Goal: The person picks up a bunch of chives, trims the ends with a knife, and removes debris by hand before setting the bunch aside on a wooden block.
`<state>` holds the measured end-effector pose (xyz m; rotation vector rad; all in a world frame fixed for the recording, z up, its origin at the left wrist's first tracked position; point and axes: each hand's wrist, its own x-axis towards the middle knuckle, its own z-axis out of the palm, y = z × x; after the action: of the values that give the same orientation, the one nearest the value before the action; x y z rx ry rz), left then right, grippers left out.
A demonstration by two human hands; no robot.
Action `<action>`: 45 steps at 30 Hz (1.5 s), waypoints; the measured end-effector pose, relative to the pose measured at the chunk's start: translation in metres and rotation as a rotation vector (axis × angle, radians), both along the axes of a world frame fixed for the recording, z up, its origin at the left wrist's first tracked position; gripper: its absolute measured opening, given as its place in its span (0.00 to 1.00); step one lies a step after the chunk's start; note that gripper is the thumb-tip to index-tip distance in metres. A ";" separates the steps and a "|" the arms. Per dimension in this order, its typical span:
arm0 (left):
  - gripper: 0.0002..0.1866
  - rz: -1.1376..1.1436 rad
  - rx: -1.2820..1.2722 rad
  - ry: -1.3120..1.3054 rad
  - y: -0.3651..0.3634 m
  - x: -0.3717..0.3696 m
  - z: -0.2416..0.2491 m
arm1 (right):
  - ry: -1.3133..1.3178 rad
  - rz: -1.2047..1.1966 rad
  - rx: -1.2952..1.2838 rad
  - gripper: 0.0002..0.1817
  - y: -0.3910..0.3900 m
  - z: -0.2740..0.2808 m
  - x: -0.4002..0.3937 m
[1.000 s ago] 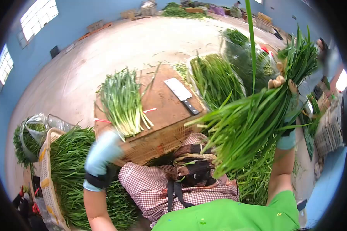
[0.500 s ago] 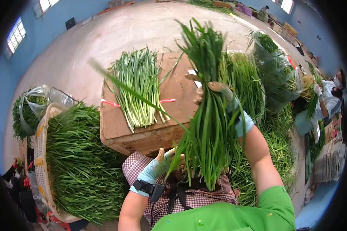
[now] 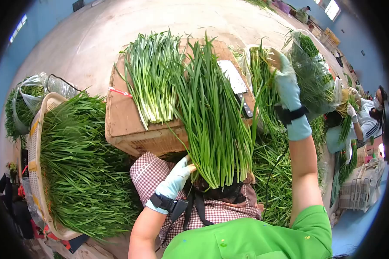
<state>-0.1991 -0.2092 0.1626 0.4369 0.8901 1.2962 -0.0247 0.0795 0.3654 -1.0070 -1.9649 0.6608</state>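
A large bunch of green leafy stalks (image 3: 216, 125) lies over the right part of a brown board-topped box, its lower ends overhanging the front edge. My left hand (image 3: 177, 175), gloved, touches the bunch's lower left side with its fingers apart, the tips partly hidden by the stalks. My right hand (image 3: 284, 73), also gloved, is raised beside upright greens (image 3: 260, 73) right of the box, fingers apart and nothing visibly held. A second bunch (image 3: 151, 73), with pale stems, rests on the board's left half. Beside the large bunch lies a cleaver (image 3: 235, 82) with a black handle.
At the left a crate (image 3: 35, 159) brims with greens (image 3: 86, 168), near a plastic bag of greens (image 3: 28, 101). Loose greens (image 3: 274, 177) are heaped at the right, below another bag (image 3: 309, 82). A masked co-worker (image 3: 369, 112) holds stalks at the far right.
My right hand has let go of the large bunch and moved up and right. The bunch now lies on the board, and the cleaver is uncovered. My left hand has met the stalk ends.
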 end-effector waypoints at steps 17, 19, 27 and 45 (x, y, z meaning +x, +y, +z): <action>0.25 0.039 -0.129 -0.424 -0.012 -0.003 0.022 | -0.525 0.541 -0.963 0.19 -0.223 -0.041 0.019; 0.25 0.015 -0.110 -0.402 -0.011 0.001 0.034 | -0.620 0.537 -1.078 0.19 -0.252 -0.069 -0.001; 0.28 -0.033 -0.140 0.018 -0.008 0.011 0.041 | -0.308 0.756 -1.025 0.13 -0.278 -0.080 0.004; 0.46 0.151 0.077 0.146 -0.001 0.051 0.027 | 0.307 0.881 -0.769 0.21 -0.175 0.059 -0.027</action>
<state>-0.1482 -0.2105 0.1895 0.5381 1.0137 1.4545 -0.0512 -0.0960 0.4249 -0.3222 -1.8310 2.0282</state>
